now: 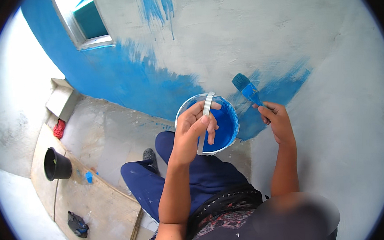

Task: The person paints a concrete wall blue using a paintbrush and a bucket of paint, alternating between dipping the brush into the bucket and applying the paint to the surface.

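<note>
My left hand [189, 128] is closed around the flat white handle of a round bucket [236, 125], some of its fingers curled over the opening. Bright blue paint [226, 133] lies inside, and smears of it coat the inner wall and rim. To the right, my right hand [277, 120] grips a paintbrush [248, 90] by its handle. The brush's bristles point up and left, dark with blue-green paint, in front of the wall [248, 33]. Whether they touch the wall I cannot tell. Blue paint covers the wall's lower left part and a patch behind the brush; the rest is pale grey.
A small window [91, 20] is set in the wall at upper left. On boards [105, 209] at left stand a black bucket [57, 164] and a dark crumpled bag [78, 224]. A red bundle [59, 129] lies near a pale block [62, 99]. A bare wall [335, 155] rises close on my right.
</note>
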`<state>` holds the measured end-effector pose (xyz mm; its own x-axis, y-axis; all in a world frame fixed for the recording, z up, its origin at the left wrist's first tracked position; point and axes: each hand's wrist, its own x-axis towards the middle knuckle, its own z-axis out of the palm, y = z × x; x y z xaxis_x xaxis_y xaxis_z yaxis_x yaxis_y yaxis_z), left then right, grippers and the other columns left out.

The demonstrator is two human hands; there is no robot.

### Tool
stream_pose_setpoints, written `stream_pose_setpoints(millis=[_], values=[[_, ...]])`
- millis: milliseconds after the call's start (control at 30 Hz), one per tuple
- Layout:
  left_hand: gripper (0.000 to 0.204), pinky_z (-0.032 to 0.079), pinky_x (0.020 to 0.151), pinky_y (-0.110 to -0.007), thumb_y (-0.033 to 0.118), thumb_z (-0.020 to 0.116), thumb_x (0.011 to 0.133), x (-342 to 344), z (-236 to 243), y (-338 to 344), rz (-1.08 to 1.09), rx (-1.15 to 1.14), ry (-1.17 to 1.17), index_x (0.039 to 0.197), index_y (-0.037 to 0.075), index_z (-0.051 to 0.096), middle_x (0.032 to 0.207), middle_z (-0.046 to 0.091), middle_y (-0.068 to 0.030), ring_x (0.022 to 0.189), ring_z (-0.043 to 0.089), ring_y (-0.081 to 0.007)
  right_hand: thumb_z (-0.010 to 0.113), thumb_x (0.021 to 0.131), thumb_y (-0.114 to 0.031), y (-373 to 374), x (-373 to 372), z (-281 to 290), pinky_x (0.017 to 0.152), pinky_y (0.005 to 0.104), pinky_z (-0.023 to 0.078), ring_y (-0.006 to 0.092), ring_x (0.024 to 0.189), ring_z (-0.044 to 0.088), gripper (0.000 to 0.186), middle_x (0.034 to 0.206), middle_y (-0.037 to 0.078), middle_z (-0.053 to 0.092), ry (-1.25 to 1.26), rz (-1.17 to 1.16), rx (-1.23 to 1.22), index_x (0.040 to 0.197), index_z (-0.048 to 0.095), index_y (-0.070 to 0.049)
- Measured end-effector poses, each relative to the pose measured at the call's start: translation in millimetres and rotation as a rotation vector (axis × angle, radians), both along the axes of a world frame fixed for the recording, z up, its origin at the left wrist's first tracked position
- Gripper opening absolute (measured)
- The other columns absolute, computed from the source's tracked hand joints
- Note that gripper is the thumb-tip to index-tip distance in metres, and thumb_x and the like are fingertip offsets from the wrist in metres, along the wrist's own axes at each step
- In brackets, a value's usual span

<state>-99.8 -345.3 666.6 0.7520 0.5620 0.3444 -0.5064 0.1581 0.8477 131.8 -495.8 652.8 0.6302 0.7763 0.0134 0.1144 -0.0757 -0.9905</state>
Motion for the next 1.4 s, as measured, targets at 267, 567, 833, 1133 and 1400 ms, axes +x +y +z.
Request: stream_pose_setpoints(millis=[267, 567, 833, 1133, 1400], values=[[0.075, 0.050, 0.070, -0.024, 0.048, 0.055, 0.091, -43.5, 37.5, 10.5, 0.197, 0.118, 0.047, 0.125, -0.018, 0.052, 0.067, 0.054, -0.0025, 0.049, 0.053, -0.0102, 0.071, 0.089, -0.012, 7.5, -16.1, 15.2, 0.058, 0.0231, 0.035, 0.0045, 0.063, 0.042, 0.020, 0.070, -0.004, 0.056, -0.098, 0.080, 0.093, 0.105, 0.075, -0.001], [0.051, 0.034, 0.050, -0.019, 0.027, 0.060, 0.091, -88.0, 17.0, 13.8, 0.271, -0.014, 0.050, 0.123, -0.013, 0.059, 0.065, 0.052, -0.0005, 0.051, 0.040, -0.0032, 0.072, 0.087, -0.013, 25.6, -30.8, 5.9, 0.066, 0.0229, 0.041, 0.0074, 0.070, 0.052, 0.029, 0.080, 0.002, 0.063, -0.196, 0.294, 0.055, 0.111, 0.072, 0.003], [0.033, 0.031, 0.047, -0.018, 0.014, 0.060, 0.096, -103.1, 6.3, 9.6, 0.356, -0.079, 0.048, 0.118, -0.009, 0.063, 0.063, 0.050, 0.0031, 0.051, 0.041, -0.0016, 0.068, 0.087, -0.010, 66.6, -36.1, 23.4, 0.074, 0.0257, 0.048, 0.0118, 0.080, 0.064, 0.036, 0.087, 0.008, 0.069, -0.123, 0.595, 0.078, 0.120, 0.065, 0.002], [0.029, 0.033, 0.046, -0.020, 0.017, 0.051, 0.102, -90.5, 3.1, 26.5, 0.443, -0.147, 0.084, 0.110, -0.006, 0.067, 0.054, 0.045, 0.0041, 0.045, 0.039, -0.0033, 0.073, 0.084, -0.015, 85.1, -45.2, 26.9, 0.068, 0.0241, 0.047, 0.0113, 0.070, 0.064, 0.027, 0.083, 0.014, 0.074, -0.110, 0.631, 0.062, 0.106, 0.073, 0.002], [0.033, 0.042, 0.058, -0.021, 0.022, 0.049, 0.105, -93.8, -10.1, 26.1, 0.622, -0.167, 0.066, 0.107, -0.004, 0.068, 0.053, 0.044, 0.0040, 0.043, 0.035, -0.0036, 0.073, 0.087, -0.015, 106.1, -85.5, 47.7, 0.061, 0.0225, 0.046, 0.0090, 0.066, 0.061, 0.022, 0.078, 0.009, 0.073, -0.237, 0.719, 0.054, 0.102, 0.074, 0.001]])
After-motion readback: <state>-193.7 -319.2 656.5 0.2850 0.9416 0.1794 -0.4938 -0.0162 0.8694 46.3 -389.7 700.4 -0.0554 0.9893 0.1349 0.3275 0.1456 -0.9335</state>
